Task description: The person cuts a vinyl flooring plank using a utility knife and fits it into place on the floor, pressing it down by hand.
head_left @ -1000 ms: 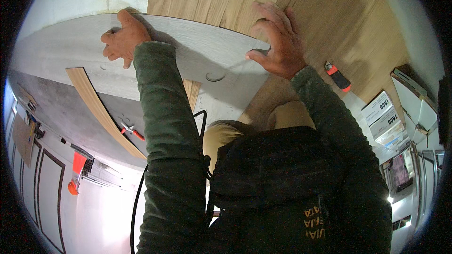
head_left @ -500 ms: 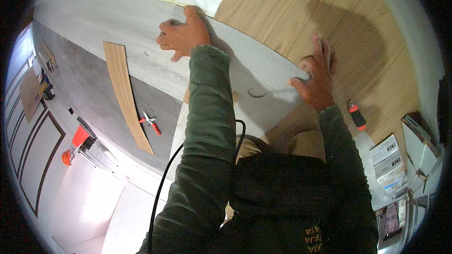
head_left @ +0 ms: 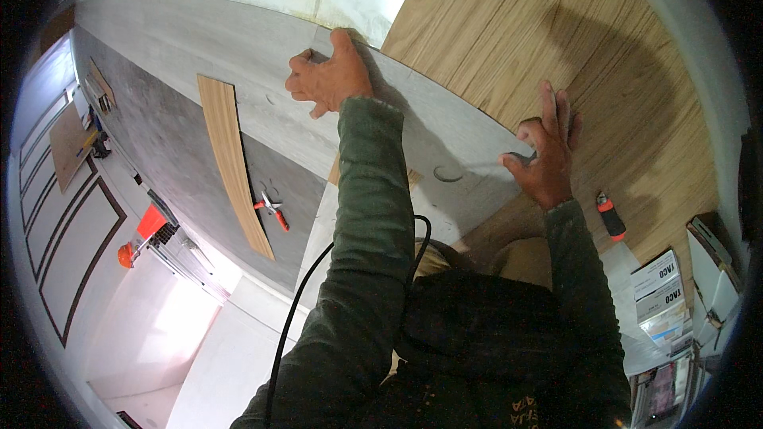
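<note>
A long light-grey plank runs diagonally along the wall, its right end over wood-look boards. My left hand rests on the plank with fingers spread and bent, the thumb at its far edge. At the plank's right end is my right hand, its thumb and bent forefinger closed on the corner. The other fingers of that hand stretch over the wood-look boards. What lies under both palms is hidden. A curved pencil-like mark shows on the grey surface between my forearms.
Red-handled snips lie on dark grey floor beside a narrow wood-look strip. Near my right forearm is a red-and-black hand tool. White cartons stand farther right. A black cable passes beside my left arm.
The whole view has shifted, so everything appears slightly lower and to the right. Both hands keep about the same places on the plank.
</note>
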Available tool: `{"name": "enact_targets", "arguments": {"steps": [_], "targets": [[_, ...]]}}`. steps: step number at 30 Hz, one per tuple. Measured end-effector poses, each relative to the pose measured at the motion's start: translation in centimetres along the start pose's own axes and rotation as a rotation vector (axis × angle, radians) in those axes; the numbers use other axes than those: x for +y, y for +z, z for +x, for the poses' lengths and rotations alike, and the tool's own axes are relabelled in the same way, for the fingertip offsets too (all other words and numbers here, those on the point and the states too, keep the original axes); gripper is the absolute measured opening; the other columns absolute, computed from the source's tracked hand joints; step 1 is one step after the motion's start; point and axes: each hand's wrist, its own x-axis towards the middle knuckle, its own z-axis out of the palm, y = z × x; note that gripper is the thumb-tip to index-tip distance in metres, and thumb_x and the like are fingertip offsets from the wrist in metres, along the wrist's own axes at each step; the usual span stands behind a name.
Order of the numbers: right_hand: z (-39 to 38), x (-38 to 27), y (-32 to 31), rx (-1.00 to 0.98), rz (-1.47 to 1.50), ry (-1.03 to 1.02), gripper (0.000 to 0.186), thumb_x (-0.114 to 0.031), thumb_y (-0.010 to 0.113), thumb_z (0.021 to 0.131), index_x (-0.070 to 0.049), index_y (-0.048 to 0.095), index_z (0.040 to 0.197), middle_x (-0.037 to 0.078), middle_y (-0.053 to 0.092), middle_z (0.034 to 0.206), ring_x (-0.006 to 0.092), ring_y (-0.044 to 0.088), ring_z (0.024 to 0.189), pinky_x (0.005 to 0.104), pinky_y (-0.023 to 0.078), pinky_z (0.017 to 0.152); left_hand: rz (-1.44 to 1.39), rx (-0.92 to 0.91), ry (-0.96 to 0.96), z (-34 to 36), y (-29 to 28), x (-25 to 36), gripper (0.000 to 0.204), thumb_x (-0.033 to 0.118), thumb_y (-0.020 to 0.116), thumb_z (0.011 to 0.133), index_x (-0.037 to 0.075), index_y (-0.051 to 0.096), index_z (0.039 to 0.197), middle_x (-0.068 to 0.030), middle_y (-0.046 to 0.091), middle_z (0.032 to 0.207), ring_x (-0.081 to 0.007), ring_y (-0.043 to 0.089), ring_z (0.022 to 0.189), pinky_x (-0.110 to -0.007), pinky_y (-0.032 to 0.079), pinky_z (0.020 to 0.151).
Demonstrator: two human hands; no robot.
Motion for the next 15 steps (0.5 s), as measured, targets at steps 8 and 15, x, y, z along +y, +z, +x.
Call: {"name": "enact_targets", "arguments": {"steps": [8,15], "targets": [[-0.1,0.6,0.5,0.009,0.030,-0.059,0.034,-0.025,0.077,0.065,-0.012,0.050,0.081,0.015,0.019,0.159,0.0453,0.008,0.146,0.0657,0.003,0.112,0.041,0.036,-0.016,0.2,0.3,0.0,0.066,0.052,0.070,0.064,0.011,0.055,0.113,-0.0141,0.044,0.118,-0.0315,0.040,0.120,-0.066,0.031,0.092],[-0.4,0.9,0.7,-0.028,0.040,0.002,0.032,-0.031,0.074,0.069,-0.014,0.050,0.081,0.015,0.018,0.160,0.0444,0.004,0.147,0.0686,-0.001,0.111,0.034,0.013,0.007,0.1,0.4,-0.1,0.068,0.053,0.070,0.066,0.010,0.053,0.115,-0.0146,0.043,0.118,-0.0328,0.039,0.120,-0.070,0.029,0.092]]}}
